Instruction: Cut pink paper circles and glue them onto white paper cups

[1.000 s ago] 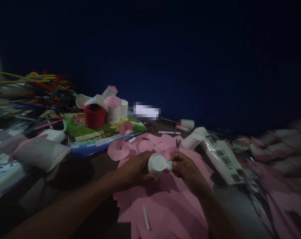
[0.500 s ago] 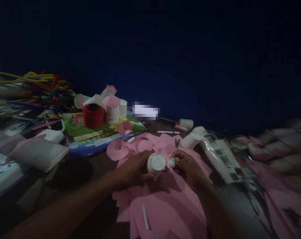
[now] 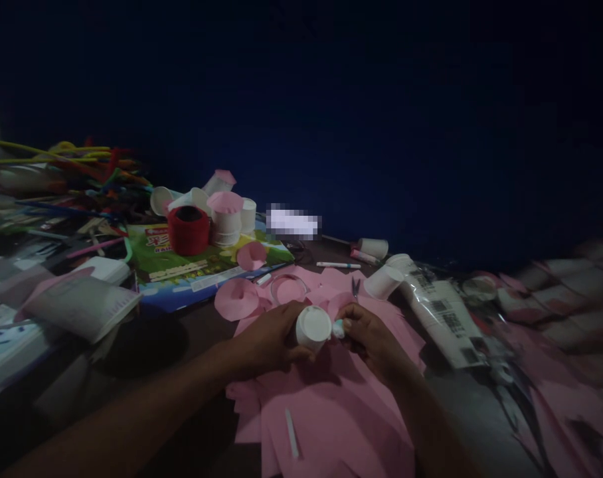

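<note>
My left hand [image 3: 276,338] is wrapped round a white paper cup [image 3: 313,326], its round end facing up. Close to the cup's right side, my right hand [image 3: 368,335] pinches a small white and pale-green thing [image 3: 338,328], too small to make out. Both hands are above a spread of pink paper sheets [image 3: 331,411]. Behind them lie a ring [image 3: 288,289], a pink paper disc [image 3: 236,299] and the dark scissors [image 3: 355,287]. A white strip [image 3: 291,433] rests on the pink paper in front.
At the back left, a red yarn spool [image 3: 188,230] and cups with pink paper stand on a colourful pad [image 3: 167,279]. Pipe cleaners [image 3: 82,159] lie far left. To the right are a tipped white cup [image 3: 383,281] and a bag of cups [image 3: 445,318].
My right hand and the small thing in it have moved slightly left, closer to the cup. My left hand still holds the cup in nearly the same place.
</note>
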`<state>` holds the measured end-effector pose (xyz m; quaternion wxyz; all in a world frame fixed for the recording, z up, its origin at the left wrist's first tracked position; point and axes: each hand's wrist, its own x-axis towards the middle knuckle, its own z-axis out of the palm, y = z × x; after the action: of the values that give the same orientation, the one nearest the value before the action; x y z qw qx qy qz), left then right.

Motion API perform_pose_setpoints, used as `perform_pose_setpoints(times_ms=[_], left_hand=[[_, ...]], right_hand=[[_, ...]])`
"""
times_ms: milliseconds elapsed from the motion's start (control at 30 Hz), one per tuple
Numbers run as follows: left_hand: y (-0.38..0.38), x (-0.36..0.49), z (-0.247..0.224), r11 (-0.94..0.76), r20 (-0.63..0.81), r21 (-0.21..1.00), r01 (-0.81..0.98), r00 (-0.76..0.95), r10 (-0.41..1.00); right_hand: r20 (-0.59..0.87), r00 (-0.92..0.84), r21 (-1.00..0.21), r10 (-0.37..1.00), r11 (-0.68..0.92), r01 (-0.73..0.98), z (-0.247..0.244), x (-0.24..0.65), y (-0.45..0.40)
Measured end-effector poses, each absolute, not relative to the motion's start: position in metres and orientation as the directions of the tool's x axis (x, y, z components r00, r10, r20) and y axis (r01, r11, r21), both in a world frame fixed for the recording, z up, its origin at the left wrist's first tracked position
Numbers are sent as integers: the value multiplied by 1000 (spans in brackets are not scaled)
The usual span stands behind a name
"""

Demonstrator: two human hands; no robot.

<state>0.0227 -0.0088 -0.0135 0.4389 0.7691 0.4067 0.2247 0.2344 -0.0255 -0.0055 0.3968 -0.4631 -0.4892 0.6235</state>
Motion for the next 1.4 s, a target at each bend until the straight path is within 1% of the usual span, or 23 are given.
perform_pose_setpoints(times_ms=[200,433,533,633,733,833,933,1067,1200,1300,1400], left_hand=[[-8,23,-14,-361,73,817,450,540,838],[-5,25,-19,-422,121,785,454,556,822],[-5,25,-20,-440,132,768,464,559,819],[-6,25,-18,-457,143,756,469,563,814],[-8,25,-15,-446,133,760,472,558,819],[-9,26,-12,-416,109,780,468,553,826],[-10,25,-14,-433,125,788,438,575,808],[-8,22,-20,-517,196,749,416,606,771],[-6,18,-23,-536,176,733,418,644,744],[-5,15,-23,-546,174,736,399,669,723],[-5,14,-22,-549,190,746,377,670,718]], right_hand=[[-208,-258,-975,944,-220,-18,-6,233,-29],[-267,-242,-963,933,-263,48,1,230,-32],[-287,-272,-958,919,-276,77,8,230,-34],[-269,-336,-960,903,-279,19,14,235,-35],[-234,-285,-960,930,-267,-82,15,243,-33],[-253,-203,-958,946,-274,-85,15,247,-29],[-262,-202,-957,944,-281,-74,15,248,-27],[-236,-205,-957,950,-263,-119,15,245,-25],[-212,-191,-955,959,-244,-166,9,246,-23],[-187,-170,-946,967,-224,-233,5,247,-21],[-195,-166,-938,967,-234,-256,5,245,-21]])
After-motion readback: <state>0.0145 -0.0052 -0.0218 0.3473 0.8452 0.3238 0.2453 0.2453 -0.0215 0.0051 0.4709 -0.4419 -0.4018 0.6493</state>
